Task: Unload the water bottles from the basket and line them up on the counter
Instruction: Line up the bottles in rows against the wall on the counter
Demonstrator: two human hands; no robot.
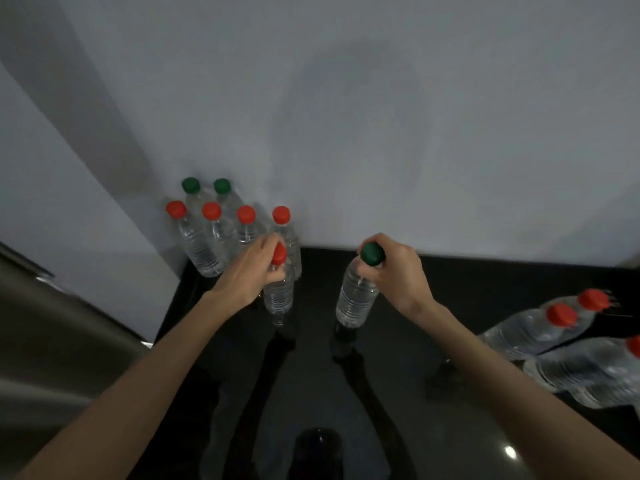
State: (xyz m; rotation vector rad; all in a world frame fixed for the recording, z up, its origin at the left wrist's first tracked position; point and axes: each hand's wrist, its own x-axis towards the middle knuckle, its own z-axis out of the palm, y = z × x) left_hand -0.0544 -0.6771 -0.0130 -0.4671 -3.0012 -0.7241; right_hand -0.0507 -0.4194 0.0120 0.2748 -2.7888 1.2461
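Observation:
My left hand [251, 268] grips a clear red-capped bottle [278, 296] by its neck, upright just above the black counter [398, 393]. A green-capped bottle [356, 296] hangs upright from my right hand [398, 271], held at the cap. Against the wall at the back left stand several upright bottles: two with green caps [191, 185] behind a row with red caps [246, 214]. At the right edge several more red-capped bottles [530, 330] lean in a wire basket [611, 301], of which only a bit of rim shows.
A white wall [346, 116] closes the counter at the back and left. A grey metallic surface [52, 334] lies at the far left, beside the counter's left edge. The glossy counter reflects my arms and the bottles.

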